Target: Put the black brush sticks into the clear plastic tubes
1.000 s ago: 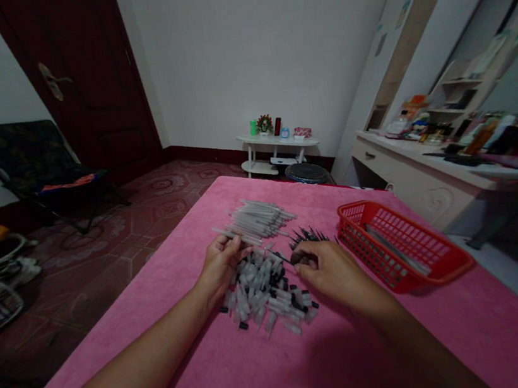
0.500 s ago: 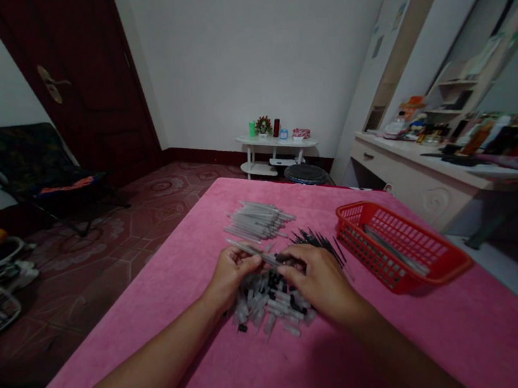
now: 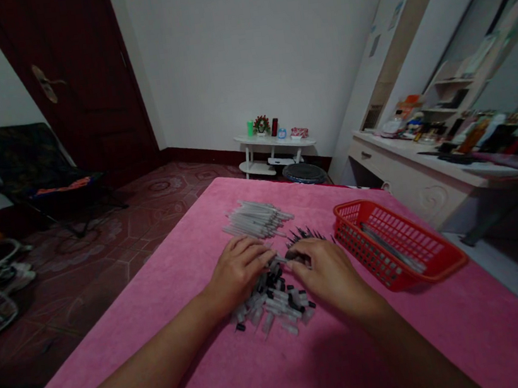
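Note:
Between my two hands is a slim, pale pen (image 3: 281, 259). My left hand (image 3: 238, 272) is closed over it, palm down, its back hiding most of the barrel. My right hand (image 3: 324, 269) pinches the pen's right end with thumb and fingers; the exact part in the pinch is hidden. Just below the hands lies a heap of clear and black pen caps (image 3: 276, 306). Beyond my left hand, a stack of whitish pen barrels (image 3: 257, 219) rests on the pink cloth. Dark, thin pointed pieces like refills (image 3: 306, 233) lie behind my right hand, partly covered by it.
A red plastic basket (image 3: 423, 277) with a few long pale pieces inside stands right of my right hand. The pink-covered table (image 3: 189, 356) extends around the piles. A dressing table (image 3: 407, 161) crowded with bottles is at the right; a black round stool (image 3: 304, 173) stands past the far edge.
My left hand has turned palm down and wrapped over the pen, which earlier stuck out up and left from its fingertips. My right hand stays at the pen's right end.

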`<control>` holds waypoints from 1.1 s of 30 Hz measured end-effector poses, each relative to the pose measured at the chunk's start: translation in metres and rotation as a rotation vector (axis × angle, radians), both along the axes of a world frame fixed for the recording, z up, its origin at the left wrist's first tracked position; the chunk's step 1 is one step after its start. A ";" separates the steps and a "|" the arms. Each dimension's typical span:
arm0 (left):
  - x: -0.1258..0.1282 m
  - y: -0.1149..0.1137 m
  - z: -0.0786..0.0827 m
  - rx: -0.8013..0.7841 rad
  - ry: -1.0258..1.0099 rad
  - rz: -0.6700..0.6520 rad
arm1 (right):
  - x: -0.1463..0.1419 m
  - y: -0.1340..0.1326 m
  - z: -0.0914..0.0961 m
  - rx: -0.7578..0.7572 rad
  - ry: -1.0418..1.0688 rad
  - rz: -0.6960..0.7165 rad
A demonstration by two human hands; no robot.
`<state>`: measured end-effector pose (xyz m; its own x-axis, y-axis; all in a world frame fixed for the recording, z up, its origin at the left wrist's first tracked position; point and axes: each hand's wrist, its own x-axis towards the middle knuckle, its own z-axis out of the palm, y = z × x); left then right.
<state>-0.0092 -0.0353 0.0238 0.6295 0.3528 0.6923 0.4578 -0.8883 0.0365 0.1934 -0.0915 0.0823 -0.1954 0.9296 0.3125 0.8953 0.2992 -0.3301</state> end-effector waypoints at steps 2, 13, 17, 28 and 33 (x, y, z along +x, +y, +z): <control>0.003 -0.002 -0.007 -0.020 0.038 0.011 | -0.003 0.000 -0.002 -0.015 0.001 0.016; -0.016 0.034 -0.028 -0.672 -0.820 0.281 | 0.013 0.013 -0.004 0.054 0.259 -0.038; -0.026 0.048 -0.033 -0.911 -1.164 0.216 | 0.014 0.012 -0.016 -0.228 0.029 0.041; -0.025 0.050 -0.034 -0.895 -1.094 0.178 | 0.001 0.013 -0.040 -0.343 -0.240 0.009; -0.021 0.045 -0.037 -0.814 -0.913 0.229 | -0.003 0.007 -0.035 -0.317 -0.293 0.053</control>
